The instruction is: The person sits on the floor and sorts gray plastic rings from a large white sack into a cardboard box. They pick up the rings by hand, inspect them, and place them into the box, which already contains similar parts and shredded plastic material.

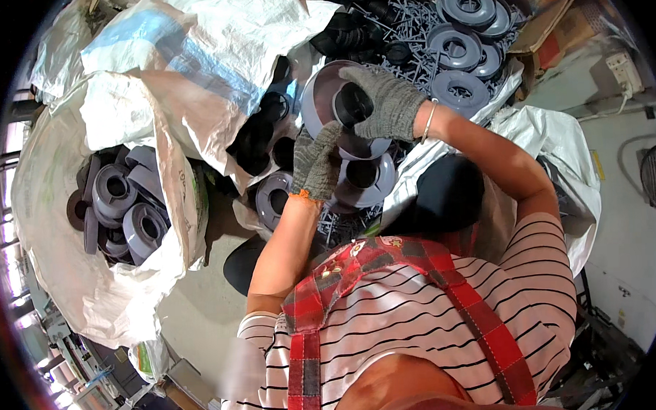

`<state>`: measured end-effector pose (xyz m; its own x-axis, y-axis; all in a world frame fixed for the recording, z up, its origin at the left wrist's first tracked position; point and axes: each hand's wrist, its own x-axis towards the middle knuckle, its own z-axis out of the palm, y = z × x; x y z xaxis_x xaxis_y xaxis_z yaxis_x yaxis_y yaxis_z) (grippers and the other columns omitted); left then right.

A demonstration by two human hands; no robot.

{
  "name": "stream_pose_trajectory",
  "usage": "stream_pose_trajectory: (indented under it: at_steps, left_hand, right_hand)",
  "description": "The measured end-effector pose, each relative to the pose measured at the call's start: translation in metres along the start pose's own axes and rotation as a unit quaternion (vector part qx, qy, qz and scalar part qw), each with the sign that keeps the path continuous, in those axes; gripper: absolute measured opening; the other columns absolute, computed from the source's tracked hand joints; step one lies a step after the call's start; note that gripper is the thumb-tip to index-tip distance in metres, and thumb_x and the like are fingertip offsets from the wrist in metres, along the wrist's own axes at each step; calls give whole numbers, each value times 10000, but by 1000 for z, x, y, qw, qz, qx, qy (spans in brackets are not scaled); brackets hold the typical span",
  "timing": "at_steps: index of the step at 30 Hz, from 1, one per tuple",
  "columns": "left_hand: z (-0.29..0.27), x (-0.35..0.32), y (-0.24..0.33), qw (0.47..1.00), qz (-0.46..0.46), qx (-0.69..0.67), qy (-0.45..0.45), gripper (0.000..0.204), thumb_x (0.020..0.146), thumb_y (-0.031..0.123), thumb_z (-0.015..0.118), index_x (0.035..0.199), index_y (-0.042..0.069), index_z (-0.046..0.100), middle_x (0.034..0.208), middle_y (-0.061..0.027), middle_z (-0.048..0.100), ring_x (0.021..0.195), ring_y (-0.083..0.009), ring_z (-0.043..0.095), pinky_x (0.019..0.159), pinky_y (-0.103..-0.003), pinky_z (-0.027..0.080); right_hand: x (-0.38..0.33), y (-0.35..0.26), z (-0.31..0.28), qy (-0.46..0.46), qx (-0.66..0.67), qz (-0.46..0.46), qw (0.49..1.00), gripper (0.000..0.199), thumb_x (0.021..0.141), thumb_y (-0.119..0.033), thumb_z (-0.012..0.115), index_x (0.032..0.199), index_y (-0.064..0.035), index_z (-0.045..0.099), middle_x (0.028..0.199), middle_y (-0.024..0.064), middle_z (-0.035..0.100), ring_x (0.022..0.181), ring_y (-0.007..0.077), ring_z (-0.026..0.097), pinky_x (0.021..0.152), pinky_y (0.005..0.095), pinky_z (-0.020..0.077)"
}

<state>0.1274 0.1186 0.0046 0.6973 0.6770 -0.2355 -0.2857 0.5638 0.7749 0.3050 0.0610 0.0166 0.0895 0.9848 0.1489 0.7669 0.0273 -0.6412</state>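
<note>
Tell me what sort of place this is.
Probably a small plastics workshop or factory floor: large white woven sacks full of grey round plastic flanged parts, more stacked, and gloved hands working one grey disc.

White sack (69,236) of grey discs (126,205)

Your gloved right hand (391,101) grips a black tube (352,103) set in a grey flanged disc (317,97) at upper centre, and your left hand (316,162) touches its lower edge. A white sack (54,214) of similar grey discs sits at the left.
</note>
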Motion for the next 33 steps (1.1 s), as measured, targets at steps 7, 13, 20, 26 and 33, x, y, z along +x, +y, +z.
stream_pose_trajectory:
  at_steps: [7,13,20,26,33]
  left_hand:
    - [-24,-23,14,995,-68,56,-41,226,826,68,561,1049,32,572,929,-51,612,887,-153,580,794,-280,464]
    - [-26,-34,12,993,-103,36,-48,354,780,48,609,1125,32,531,1017,-38,594,916,-163,574,795,-286,466]
    - [17,-49,8,972,61,225,16,459,776,107,646,1183,-3,464,1030,-62,588,909,-141,561,792,-255,458]
    - [-52,-38,-29,709,159,666,-170,856,576,331,796,1259,-14,412,1204,-235,479,1127,-350,468,976,-386,354]
    - [-26,-5,-12,938,-39,337,-75,530,731,92,714,1195,-29,489,1045,-42,579,941,-109,531,789,-244,463]
  right_hand:
    - [-22,-29,-6,2,-192,-197,961,677,606,-356,699,1129,9,471,1112,229,491,1025,365,489,906,416,398]
    - [-34,-41,-13,-86,-171,-228,955,662,570,-290,725,1137,-58,474,1102,204,493,1044,352,474,918,415,373]
    - [-41,-12,-9,-209,-48,58,975,748,585,-398,747,1162,-31,443,959,207,564,876,348,562,767,404,465]
    - [-42,108,-8,-187,-252,276,908,692,687,-345,673,1244,-21,420,1145,237,534,1090,331,515,909,394,411]
    - [-56,154,18,-57,-271,149,949,604,808,-368,510,1296,-37,378,1289,207,429,1136,314,483,964,376,369]
